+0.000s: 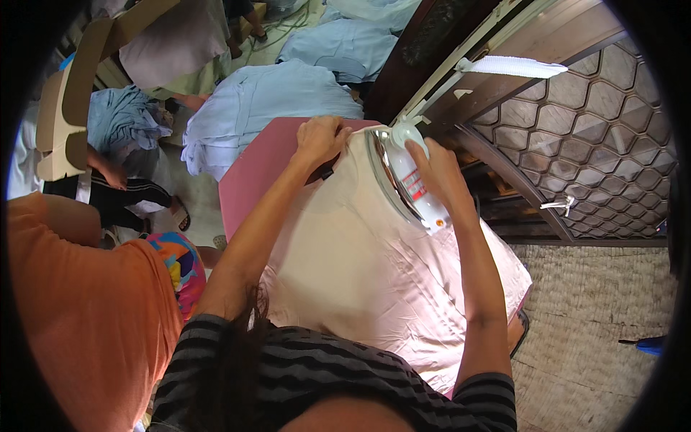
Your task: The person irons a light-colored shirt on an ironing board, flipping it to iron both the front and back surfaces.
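A pale pink garment is spread over a dark pink ironing board in front of me. Its neck opening, with a small dark label, lies near the far left side. My left hand is at that far edge, fingers bent and closed on the cloth; the fingertips are partly hidden. Toward the far right of the garment sits a white iron with a shiny metal base and an orange light. My right hand is wrapped round its handle. Wrinkles run through the cloth on the near right.
Light blue clothes are piled beyond the board, with more blue cloth at the left. A person in an orange shirt is close on my left. A metal lattice door stands at the right, above patterned flooring. A cardboard box is far left.
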`<state>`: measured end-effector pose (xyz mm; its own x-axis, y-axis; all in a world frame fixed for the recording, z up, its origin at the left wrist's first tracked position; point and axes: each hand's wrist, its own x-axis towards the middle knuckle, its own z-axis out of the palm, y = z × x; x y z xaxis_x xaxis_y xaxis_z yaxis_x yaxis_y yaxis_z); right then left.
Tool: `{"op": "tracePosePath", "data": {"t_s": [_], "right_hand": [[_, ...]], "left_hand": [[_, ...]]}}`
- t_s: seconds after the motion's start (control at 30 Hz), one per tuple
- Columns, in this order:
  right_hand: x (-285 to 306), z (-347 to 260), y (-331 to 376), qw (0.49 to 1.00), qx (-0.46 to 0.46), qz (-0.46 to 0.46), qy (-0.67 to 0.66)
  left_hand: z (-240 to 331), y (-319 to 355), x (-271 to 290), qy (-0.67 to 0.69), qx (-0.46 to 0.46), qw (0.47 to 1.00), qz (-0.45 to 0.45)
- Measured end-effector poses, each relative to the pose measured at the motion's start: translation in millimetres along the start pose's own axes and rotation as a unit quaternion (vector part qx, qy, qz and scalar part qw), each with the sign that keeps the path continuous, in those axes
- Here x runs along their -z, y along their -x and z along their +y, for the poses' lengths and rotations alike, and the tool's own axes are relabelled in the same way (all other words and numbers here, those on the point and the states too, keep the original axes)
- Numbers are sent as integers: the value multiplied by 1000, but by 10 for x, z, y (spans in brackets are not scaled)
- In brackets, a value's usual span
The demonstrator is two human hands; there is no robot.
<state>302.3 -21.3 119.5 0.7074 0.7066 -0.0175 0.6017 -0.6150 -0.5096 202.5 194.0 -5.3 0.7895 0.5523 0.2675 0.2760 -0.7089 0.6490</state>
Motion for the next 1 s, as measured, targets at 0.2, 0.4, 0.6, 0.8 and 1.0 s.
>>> {"op": "tracePosePath", "data": {"t_s": [0.2,0.4,0.6,0.8,1.0], "right_hand": [[179,162,348,998,-59,-27,6],[131,268,327,999,-26,-4,-39],[54,166,167,999,19,17,-44],[-32,-17,-173,999,-5,23,-26],[-38,11,-184,1000,-2,2,-31]], "left_hand": [[250,-361,-205,-60,-75,992,-84],[346,-662,-395,-35,-44,991,-123],[49,-809,-296,145,-43,972,-182],[-100,-583,-52,133,-11,984,-118],[-159,-118,59,31,-93,994,-42]]}}
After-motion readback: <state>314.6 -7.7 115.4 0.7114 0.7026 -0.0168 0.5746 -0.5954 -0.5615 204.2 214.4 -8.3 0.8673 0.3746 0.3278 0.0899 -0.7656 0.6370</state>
